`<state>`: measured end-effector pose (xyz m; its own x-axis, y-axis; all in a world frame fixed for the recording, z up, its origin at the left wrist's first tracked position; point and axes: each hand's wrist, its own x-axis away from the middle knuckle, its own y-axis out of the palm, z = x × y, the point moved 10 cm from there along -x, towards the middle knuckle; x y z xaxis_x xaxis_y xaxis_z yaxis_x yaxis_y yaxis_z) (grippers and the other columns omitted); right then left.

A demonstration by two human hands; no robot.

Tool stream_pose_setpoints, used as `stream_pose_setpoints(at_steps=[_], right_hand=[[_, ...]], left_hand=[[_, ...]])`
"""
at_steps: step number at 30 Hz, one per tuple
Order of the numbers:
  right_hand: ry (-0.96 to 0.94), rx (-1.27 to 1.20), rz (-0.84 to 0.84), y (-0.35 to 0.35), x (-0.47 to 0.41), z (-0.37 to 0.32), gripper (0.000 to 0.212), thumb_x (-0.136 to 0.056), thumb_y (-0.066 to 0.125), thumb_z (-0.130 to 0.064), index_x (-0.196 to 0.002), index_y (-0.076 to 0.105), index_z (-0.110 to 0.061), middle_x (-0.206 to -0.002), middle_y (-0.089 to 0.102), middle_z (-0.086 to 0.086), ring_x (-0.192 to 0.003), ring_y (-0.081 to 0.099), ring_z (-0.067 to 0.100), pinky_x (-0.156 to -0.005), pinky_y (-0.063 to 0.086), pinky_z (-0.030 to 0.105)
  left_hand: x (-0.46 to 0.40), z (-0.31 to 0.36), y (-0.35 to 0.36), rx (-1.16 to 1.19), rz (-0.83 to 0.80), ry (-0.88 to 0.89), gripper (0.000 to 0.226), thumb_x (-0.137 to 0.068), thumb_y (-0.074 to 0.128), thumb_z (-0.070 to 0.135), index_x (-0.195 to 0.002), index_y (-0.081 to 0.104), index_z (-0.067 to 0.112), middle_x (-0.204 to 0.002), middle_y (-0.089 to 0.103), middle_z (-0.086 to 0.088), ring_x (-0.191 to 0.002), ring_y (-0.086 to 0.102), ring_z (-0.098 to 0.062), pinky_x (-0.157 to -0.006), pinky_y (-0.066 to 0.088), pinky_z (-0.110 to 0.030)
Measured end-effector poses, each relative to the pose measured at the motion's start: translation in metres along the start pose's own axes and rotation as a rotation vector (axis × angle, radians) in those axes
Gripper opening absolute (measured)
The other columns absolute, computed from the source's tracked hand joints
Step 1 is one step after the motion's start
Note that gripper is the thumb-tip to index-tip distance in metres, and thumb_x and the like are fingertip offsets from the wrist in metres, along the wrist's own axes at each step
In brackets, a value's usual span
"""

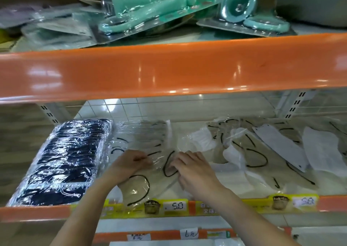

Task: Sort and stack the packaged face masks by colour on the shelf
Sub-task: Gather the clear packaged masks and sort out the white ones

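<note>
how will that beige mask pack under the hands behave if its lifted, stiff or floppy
The clear-wrapped beige mask pack with black ear loops under the left hand and right hand will probably flop: its film is wrinkled and it lies flat. The glossy wrap looks slippery, so it may slide off the similar packs beneath. It seems thin, likely light.

On the upper shelf lie teal plastic tools in clear blister packs (142, 7), and to their right a teal cup-shaped item in a clear blister pack (242, 3). At the far left of that shelf is a blurred heap of flat clear packets (56, 30). A glossy orange shelf edge (169, 67) runs below them. On the lower edge sits a yellow price strip (216, 206) with a white tag reading 5.0 (175, 206). Further down, a handwritten white paper label (188, 233) is fixed to another orange edge.
</note>
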<state>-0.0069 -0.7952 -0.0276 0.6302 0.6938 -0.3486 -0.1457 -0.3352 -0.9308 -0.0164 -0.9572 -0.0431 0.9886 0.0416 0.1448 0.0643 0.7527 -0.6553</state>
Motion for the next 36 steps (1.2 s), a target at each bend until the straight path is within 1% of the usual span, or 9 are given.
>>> stream_pose_setpoints(at_steps=[3, 6, 9, 13, 17, 21, 27, 30, 36], right_hand=[[0.033, -0.078, 0.071, 0.002, -0.01, -0.003, 0.038, -0.053, 0.075, 0.0, -0.083, 0.062, -0.018, -0.087, 0.057, -0.002, -0.075, 0.056, 0.021, -0.061, 0.048, 0.03], [0.049, -0.104, 0.12, 0.005, -0.018, -0.013, 0.038, -0.052, 0.079, 0.002, -0.081, 0.06, -0.014, -0.08, 0.055, 0.002, -0.069, 0.055, 0.023, -0.055, 0.047, 0.028], [0.09, -0.102, 0.129, 0.019, -0.025, -0.021, 0.047, -0.041, 0.08, 0.009, -0.078, 0.06, -0.011, -0.076, 0.054, 0.004, -0.064, 0.054, 0.023, -0.051, 0.043, 0.025], [0.136, -0.103, 0.086, 0.043, -0.035, -0.025, 0.046, -0.039, 0.077, 0.011, -0.075, 0.061, -0.012, -0.077, 0.054, 0.004, -0.066, 0.055, 0.026, -0.052, 0.046, 0.028], [0.17, -0.08, 0.075, 0.05, -0.036, -0.03, 0.046, -0.039, 0.075, 0.008, -0.077, 0.064, -0.016, -0.078, 0.057, 0.0, -0.07, 0.058, 0.025, -0.059, 0.047, 0.03], [0.212, -0.046, 0.09, 0.054, -0.034, -0.031, 0.043, -0.042, 0.078, 0.0, -0.079, 0.067, -0.019, -0.079, 0.059, -0.002, -0.071, 0.06, 0.023, -0.062, 0.049, 0.029], [0.171, -0.011, 0.184, 0.053, -0.026, -0.045, 0.007, -0.08, 0.063, -0.021, -0.085, 0.067, -0.023, -0.086, 0.061, -0.005, -0.078, 0.059, 0.021, -0.065, 0.049, 0.034], [0.146, -0.04, 0.196, 0.049, -0.025, -0.046, 0.024, -0.09, 0.044, -0.032, -0.087, 0.068, -0.025, -0.087, 0.061, -0.007, -0.082, 0.06, 0.018, -0.068, 0.049, 0.032], [0.138, -0.09, 0.225, 0.045, -0.024, -0.048, 0.026, -0.089, 0.045, -0.034, -0.086, 0.069, -0.023, -0.085, 0.06, -0.007, -0.081, 0.058, 0.016, -0.069, 0.046, 0.03]], left_hand=[[0.002, -0.005, -0.012, 0.0, 0.087, 0.016, 0.012, -0.071, 0.074, 0.049, -0.069, 0.068, 0.039, -0.077, 0.067, 0.003, -0.074, 0.059, -0.006, -0.073, 0.044, -0.028], [0.009, -0.004, -0.033, -0.147, 0.303, 0.071, 0.016, -0.082, 0.072, 0.028, -0.097, 0.07, 0.021, -0.092, 0.059, 0.007, -0.092, 0.056, -0.015, -0.08, 0.042, -0.03], [0.027, -0.001, -0.047, -0.25, 0.457, 0.17, 0.01, -0.085, 0.07, 0.016, -0.095, 0.072, 0.016, -0.093, 0.064, 0.005, -0.091, 0.061, -0.02, -0.079, 0.047, -0.032], [0.042, -0.011, -0.032, -0.303, 0.439, 0.255, 0.025, -0.079, 0.059, 0.04, -0.086, 0.072, 0.02, -0.088, 0.068, 0.004, -0.077, 0.064, -0.015, -0.064, 0.047, -0.025], [0.054, -0.015, -0.02, -0.423, 0.44, 0.277, 0.034, -0.073, 0.051, 0.049, -0.085, 0.071, 0.024, -0.088, 0.069, 0.005, -0.08, 0.059, -0.011, -0.06, 0.052, -0.024], [0.058, -0.026, -0.005, -0.43, 0.389, 0.248, 0.034, -0.077, 0.05, 0.047, -0.096, 0.07, 0.028, -0.098, 0.07, 0.009, -0.091, 0.059, -0.009, -0.067, 0.052, -0.029], [0.058, -0.046, 0.001, -0.575, 0.371, 0.098, 0.041, -0.085, 0.043, 0.046, -0.095, 0.072, 0.02, -0.111, 0.069, 0.002, -0.109, 0.062, -0.027, -0.085, 0.051, -0.041], [0.055, -0.048, 0.003, -0.638, 0.359, 0.07, 0.044, -0.086, 0.042, 0.047, -0.098, 0.072, 0.017, -0.116, 0.068, -0.002, -0.115, 0.058, -0.04, -0.089, 0.049, -0.051], [0.049, -0.055, 0.008, -0.703, 0.341, 0.059, 0.048, -0.087, 0.039, 0.044, -0.105, 0.071, 0.014, -0.12, 0.066, -0.006, -0.115, 0.058, -0.041, -0.086, 0.05, -0.053]])
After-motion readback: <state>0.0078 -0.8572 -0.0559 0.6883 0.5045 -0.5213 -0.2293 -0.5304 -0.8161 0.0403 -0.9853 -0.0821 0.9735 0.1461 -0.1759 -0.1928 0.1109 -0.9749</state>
